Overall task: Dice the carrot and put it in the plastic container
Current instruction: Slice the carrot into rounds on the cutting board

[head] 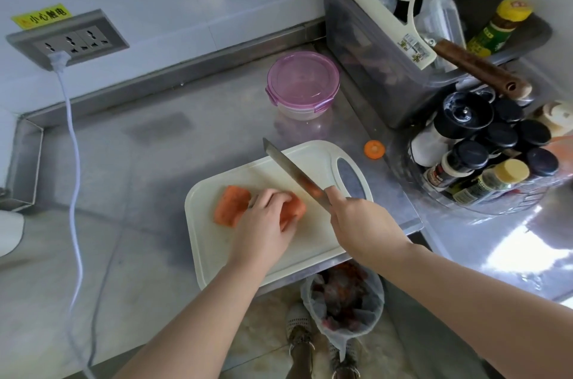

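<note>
Dicing barely begun: left hand (269,217) holds the orange carrot chunks (231,205) on the white plastic cutting board (217,257), right hand (361,220) grips the steel knife (290,169) raised, pink-lidded round plastic container (302,84) closed, apparently empty.

An orange carrot (232,205) on a cream cutting board (273,251); a clear container (302,87) with pink-purple lid; grey steel bench (130,192); yellow warning sticker (42,16).
</note>
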Motion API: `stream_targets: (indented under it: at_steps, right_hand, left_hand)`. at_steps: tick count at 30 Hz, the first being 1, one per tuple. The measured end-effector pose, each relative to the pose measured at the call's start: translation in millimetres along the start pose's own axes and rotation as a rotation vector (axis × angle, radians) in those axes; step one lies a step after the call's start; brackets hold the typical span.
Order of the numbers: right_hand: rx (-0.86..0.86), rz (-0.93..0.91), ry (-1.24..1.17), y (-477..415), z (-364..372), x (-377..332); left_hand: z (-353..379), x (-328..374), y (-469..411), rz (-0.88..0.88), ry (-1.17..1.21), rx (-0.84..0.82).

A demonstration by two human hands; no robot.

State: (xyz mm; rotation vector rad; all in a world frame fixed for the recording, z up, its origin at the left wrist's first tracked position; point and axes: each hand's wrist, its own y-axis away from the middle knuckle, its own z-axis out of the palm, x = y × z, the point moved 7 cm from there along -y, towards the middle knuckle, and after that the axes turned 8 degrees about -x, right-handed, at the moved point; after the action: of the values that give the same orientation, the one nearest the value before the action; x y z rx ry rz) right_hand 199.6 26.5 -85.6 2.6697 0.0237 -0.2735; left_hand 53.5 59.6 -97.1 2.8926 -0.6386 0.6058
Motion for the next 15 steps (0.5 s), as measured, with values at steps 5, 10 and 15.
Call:
stream_targets:
  at_steps: [5,10,15]
  right_hand:
    - [-0.030,-0.035,0.019,9.2,3.5,-9.8]
    - [-0.066,-0.065,0.063,10.8,2.2,-15.4]
    - [-0.079,-0.053,0.053,11.8,1.2,-17.0]
  left_hand:
    - [1.1,-2.2,-4.2,0.024,0.001,0.000]
    - [2.2,-1.5,-8.2,0.013,-0.018,-0.014]
    - [0.7,0.3,-10.0,0.007,-0.064,-0.005]
